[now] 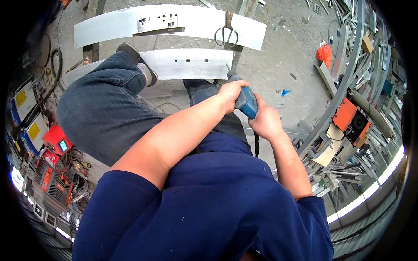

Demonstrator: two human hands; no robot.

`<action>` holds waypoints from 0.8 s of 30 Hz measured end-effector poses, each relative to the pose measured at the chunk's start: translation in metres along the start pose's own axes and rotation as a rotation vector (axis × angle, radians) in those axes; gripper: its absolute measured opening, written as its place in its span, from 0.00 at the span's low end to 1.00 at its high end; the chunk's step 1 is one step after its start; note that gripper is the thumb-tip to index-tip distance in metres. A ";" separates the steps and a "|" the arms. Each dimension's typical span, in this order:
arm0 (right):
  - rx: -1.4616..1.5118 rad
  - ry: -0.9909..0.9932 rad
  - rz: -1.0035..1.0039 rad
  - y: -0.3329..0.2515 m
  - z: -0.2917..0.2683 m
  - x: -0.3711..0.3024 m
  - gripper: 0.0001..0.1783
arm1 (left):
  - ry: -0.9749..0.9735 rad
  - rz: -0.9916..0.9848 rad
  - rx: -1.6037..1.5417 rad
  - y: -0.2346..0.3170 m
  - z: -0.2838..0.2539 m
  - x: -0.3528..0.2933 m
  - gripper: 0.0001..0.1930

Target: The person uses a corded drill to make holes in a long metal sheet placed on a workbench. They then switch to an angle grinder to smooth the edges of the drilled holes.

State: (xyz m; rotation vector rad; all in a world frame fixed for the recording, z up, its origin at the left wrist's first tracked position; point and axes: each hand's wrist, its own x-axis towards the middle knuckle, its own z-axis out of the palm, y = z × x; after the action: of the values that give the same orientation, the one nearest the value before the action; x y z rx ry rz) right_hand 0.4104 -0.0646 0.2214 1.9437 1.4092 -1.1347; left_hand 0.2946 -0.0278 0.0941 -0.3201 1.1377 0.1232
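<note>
Both my hands are closed around a blue-green power drill. My left hand wraps its front part, and my right hand grips the rear. A thin bit points away from me over the right end of the near pale metal strip; whether it touches the metal I cannot tell. Three dark holes run along that strip, and my shoe rests on it. Beyond lies a wider metal strip, bearing a small plate with cut-outs and dark-handled scissors.
Dark metal beams support the strips. At the right are a long metal rail, an orange bag, an orange-and-black machine and piled metal lengths. Left, a red box with a lit screen stands among cables.
</note>
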 end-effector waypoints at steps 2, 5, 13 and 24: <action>-0.011 0.019 -0.023 0.006 -0.001 0.004 0.47 | 0.010 0.001 -0.002 0.003 0.004 -0.004 0.17; 0.003 -0.026 -0.004 -0.001 -0.008 0.008 0.46 | 0.005 -0.010 -0.037 0.005 0.003 -0.001 0.17; -0.018 -0.046 0.007 -0.002 -0.008 0.016 0.45 | 0.064 0.041 -0.049 0.007 0.005 0.002 0.16; -0.012 -0.041 -0.030 -0.001 -0.007 0.023 0.44 | 0.085 0.035 -0.071 0.010 0.002 0.004 0.20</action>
State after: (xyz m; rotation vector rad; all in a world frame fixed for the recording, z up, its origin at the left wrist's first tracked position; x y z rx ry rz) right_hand 0.4150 -0.0468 0.2060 1.8864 1.4251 -1.1707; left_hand 0.2955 -0.0177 0.0899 -0.3714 1.2248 0.1821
